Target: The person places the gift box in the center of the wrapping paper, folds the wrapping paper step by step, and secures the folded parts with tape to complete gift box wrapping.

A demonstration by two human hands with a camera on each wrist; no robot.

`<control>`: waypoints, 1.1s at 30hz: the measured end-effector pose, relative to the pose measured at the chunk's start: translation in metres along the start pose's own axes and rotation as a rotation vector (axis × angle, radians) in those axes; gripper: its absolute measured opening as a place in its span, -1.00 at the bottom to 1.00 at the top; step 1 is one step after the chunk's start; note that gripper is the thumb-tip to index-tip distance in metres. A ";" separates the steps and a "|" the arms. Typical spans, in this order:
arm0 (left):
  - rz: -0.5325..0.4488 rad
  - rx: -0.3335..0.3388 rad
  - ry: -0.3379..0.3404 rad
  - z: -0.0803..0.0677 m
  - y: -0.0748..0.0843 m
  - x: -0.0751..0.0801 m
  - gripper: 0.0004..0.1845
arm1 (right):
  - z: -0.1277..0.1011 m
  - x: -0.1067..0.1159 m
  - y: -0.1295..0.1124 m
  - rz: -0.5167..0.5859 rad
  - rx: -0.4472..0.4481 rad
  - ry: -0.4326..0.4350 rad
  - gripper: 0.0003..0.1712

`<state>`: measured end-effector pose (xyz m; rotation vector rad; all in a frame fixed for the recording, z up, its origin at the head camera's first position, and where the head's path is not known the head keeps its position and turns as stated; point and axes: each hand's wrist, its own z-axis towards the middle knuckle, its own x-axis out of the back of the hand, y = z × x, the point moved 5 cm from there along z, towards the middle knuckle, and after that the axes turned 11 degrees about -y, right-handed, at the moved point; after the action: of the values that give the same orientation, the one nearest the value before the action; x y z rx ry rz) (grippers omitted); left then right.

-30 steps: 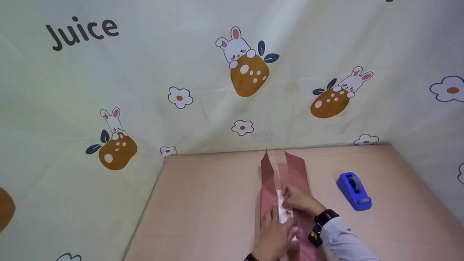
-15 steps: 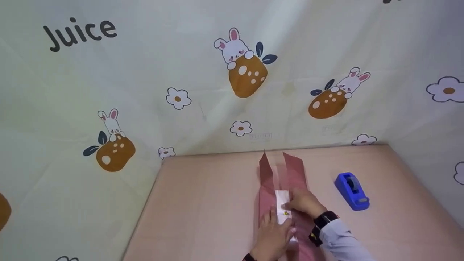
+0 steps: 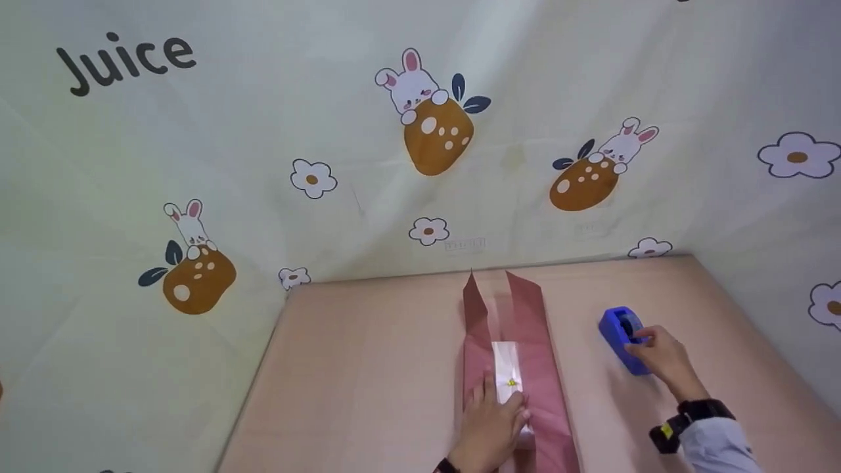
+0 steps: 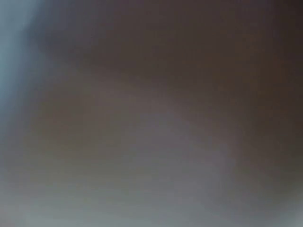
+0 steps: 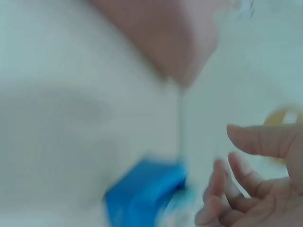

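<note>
On the pink table [image 3: 368,368], head view: the left hand [image 3: 493,427] lies flat, fingers straight, pinning the white packet [image 3: 507,368] on the dark red wrapping paper [image 3: 542,387]. Side flaps are folded in but the seam looks untaped, the far end unfolded. At right, the right hand [image 3: 660,358] touches the blue tape dispenser [image 3: 621,328], fingers bent; grip unclear. Left wrist view: only blur. Right wrist view: loosely curled fingers [image 5: 251,189] beside the dispenser [image 5: 142,194], not closed round it.

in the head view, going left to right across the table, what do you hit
left hand pressing on the pink wrapping paper → the white box wrapped in it → blue tape dispenser → right hand touching the dispenser
</note>
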<state>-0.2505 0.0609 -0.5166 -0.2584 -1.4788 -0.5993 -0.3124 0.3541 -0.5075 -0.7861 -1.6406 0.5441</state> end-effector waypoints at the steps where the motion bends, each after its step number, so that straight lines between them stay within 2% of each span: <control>1: 0.000 0.000 -0.004 0.000 0.000 0.000 -0.73 | 0.000 0.004 0.010 -0.005 -0.020 0.004 -0.39; 4: -0.012 0.009 -0.039 0.000 0.000 0.001 -0.73 | 0.004 0.008 0.033 -0.031 -0.062 -0.003 -0.32; 8: -0.037 0.024 -0.097 0.000 0.000 0.000 -0.70 | 0.009 0.007 0.048 -0.033 -0.097 -0.015 -0.34; 14: -0.046 0.028 -0.097 -0.001 -0.001 0.001 -0.71 | 0.013 0.006 0.048 0.060 -0.108 0.030 -0.49; 18: -0.025 0.020 -0.075 -0.001 -0.001 0.002 -0.70 | 0.011 0.005 0.044 0.105 -0.083 0.101 -0.61; 21: -0.026 0.020 -0.075 -0.001 -0.001 0.002 -0.69 | 0.008 0.004 0.044 0.129 -0.082 0.131 -0.60; 23: -0.040 0.024 -0.088 -0.001 -0.001 0.001 -0.68 | 0.005 0.003 0.046 0.203 -0.107 0.097 -0.51; 27: -0.049 0.029 -0.091 -0.001 -0.002 0.002 -0.69 | 0.000 -0.001 0.054 0.501 -0.130 0.006 -0.37; 29: -0.050 0.028 -0.092 -0.001 -0.002 0.002 -0.69 | -0.003 -0.002 0.059 0.645 -0.123 -0.016 -0.46; 33: -0.064 0.026 -0.106 -0.001 -0.002 0.001 -0.68 | -0.009 -0.007 0.071 0.864 -0.115 -0.019 -0.83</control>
<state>-0.2506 0.0589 -0.5160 -0.2261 -1.6013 -0.6255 -0.2887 0.3956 -0.5618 -1.5882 -1.2984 1.0569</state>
